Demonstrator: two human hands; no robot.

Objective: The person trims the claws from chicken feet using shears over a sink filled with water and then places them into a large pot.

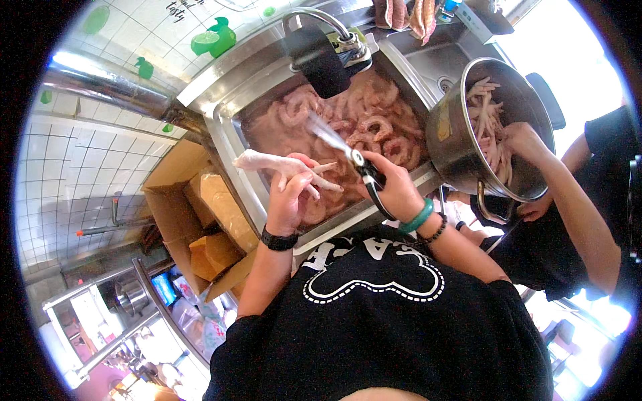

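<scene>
My left hand (291, 193) holds a pale chicken foot (268, 163), its leg end pointing left and its toes spread to the right. My right hand (393, 185) grips a pair of scissors or shears with black handles (373, 188); the blades, blurred, point up and left over the sink. Both hands are above a steel sink basin (228, 145) filled with liquid and many pinkish meat pieces (376, 128), some curled into rings. A gap separates the blades from the foot.
A co-worker's hand (524, 143) reaches into a tall steel pot (436, 123) of chicken feet (486, 120) at the right. A faucet (321, 15) stands behind the basin. An open cardboard box (175, 215) is at the left. Gloves (421, 20) lie beyond a second basin (441, 55).
</scene>
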